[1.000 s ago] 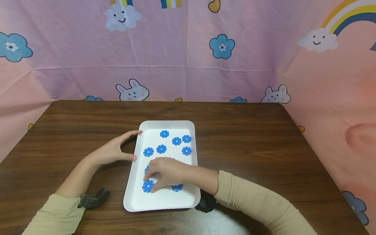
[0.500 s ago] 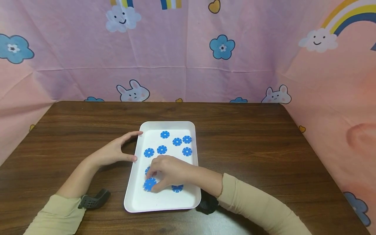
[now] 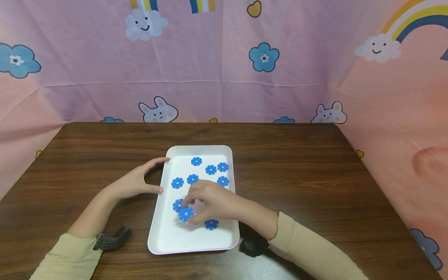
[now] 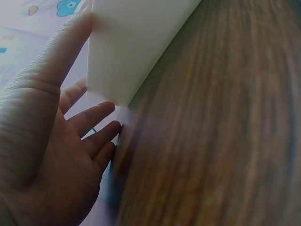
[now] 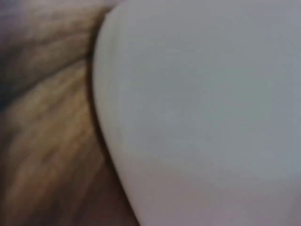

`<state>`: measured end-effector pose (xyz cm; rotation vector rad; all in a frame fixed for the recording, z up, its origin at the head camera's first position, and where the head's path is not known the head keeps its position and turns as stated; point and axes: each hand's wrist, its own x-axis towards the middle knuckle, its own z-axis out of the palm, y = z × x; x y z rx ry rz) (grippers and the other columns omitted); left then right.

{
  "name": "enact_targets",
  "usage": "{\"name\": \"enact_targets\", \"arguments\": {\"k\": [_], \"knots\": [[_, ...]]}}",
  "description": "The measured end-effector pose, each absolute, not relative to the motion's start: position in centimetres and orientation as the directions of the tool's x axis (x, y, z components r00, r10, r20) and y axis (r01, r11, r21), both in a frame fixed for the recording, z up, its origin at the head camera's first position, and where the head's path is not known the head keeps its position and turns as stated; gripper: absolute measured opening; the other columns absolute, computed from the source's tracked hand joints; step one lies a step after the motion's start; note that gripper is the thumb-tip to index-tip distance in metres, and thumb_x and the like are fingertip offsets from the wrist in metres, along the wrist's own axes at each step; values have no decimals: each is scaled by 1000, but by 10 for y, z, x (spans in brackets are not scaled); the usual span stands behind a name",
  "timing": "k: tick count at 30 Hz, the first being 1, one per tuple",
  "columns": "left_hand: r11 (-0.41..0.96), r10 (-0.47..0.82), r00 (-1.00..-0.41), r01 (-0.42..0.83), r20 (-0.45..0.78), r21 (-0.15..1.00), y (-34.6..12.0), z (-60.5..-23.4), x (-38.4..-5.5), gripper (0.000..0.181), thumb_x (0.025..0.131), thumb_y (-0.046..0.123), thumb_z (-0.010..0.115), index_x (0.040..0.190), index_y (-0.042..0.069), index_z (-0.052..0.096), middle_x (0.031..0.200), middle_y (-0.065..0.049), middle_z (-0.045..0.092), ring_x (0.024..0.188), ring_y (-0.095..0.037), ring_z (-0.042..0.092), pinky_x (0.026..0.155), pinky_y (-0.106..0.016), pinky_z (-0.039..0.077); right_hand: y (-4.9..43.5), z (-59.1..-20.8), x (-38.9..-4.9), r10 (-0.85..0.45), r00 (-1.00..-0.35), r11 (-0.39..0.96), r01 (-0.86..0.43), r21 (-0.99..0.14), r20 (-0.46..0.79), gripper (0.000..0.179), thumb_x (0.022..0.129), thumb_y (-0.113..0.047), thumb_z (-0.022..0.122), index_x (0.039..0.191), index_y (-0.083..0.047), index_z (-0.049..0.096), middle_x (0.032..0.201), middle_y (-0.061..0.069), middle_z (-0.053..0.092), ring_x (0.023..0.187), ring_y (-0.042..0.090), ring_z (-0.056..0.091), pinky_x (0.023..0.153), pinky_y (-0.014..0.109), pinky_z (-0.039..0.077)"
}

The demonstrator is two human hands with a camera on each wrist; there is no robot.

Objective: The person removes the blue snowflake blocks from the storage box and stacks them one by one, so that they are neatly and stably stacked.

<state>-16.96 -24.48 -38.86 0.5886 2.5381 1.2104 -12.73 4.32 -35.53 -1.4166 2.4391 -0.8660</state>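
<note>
A blue notched disc (image 3: 185, 214), flat with a small hole at its centre, is pinched between the thumb and fingers of my right hand (image 3: 217, 201). It hangs tilted over the white tray (image 3: 192, 242), overlapping another blue disc (image 3: 177, 205) in the head view. My left hand (image 3: 133, 181) is spread at the tray's left side, thumb and a fingertip touching the rim. From the left wrist, the thumb of that hand (image 4: 66, 136) meets the tray's outer wall (image 4: 127, 47). The right wrist view shows only blurred tray (image 5: 188, 103) and table; the hand is out of sight there.
Several more blue discs lie spread in the tray, among them one at the far end (image 3: 196, 161) and one near the right wall (image 3: 211, 224). The tray stands on a dark wooden table (image 3: 297, 167), with a printed pink cloth (image 3: 196, 58) hanging behind it.
My right hand has picked up the blue disc near the tray's front left and moved it up and to the right. My left hand stays at the rim.
</note>
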Motion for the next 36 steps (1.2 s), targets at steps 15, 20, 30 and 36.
{"name": "enact_targets", "arguments": {"k": [15, 20, 30, 36], "knots": [[569, 453, -889, 228, -70, 790, -246, -392, -169, 88, 74, 31, 83, 146, 22, 35, 151, -16, 28, 136, -41, 23, 98, -71, 23, 87, -351, -126, -749, -597, 328, -710, -623, 287, 31, 72, -19, 86, 99, -12, 74, 90, -8, 64, 88, 6, 54, 79, 22, 47], [562, 456, -887, 228, -68, 795, -246, -392, -169, 88, 74, 31, 83, 147, 23, 35, 152, -16, 28, 136, -40, 23, 98, -70, 22, 104, -353, -126, -711, -629, 345, -701, -624, 314, 30, 72, -18, 86, 99, -12, 74, 92, -8, 65, 87, 6, 54, 75, 25, 49], [553, 454, -888, 218, -71, 804, -245, -391, -169, 87, 74, 30, 82, 146, 22, 35, 151, -16, 28, 136, -40, 23, 98, -71, 22, 135, -354, -125, -645, -680, 385, -683, -620, 349, 31, 70, -16, 87, 98, -12, 73, 94, -7, 63, 87, 10, 54, 71, 30, 52], [558, 451, -890, 221, -69, 800, -245, -392, -170, 87, 73, 31, 83, 146, 23, 35, 151, -16, 28, 136, -40, 24, 98, -71, 23, 152, -360, -126, -610, -704, 389, -666, -637, 364, 31, 69, -11, 86, 96, -12, 72, 92, -10, 62, 86, 10, 54, 70, 28, 52]]}}
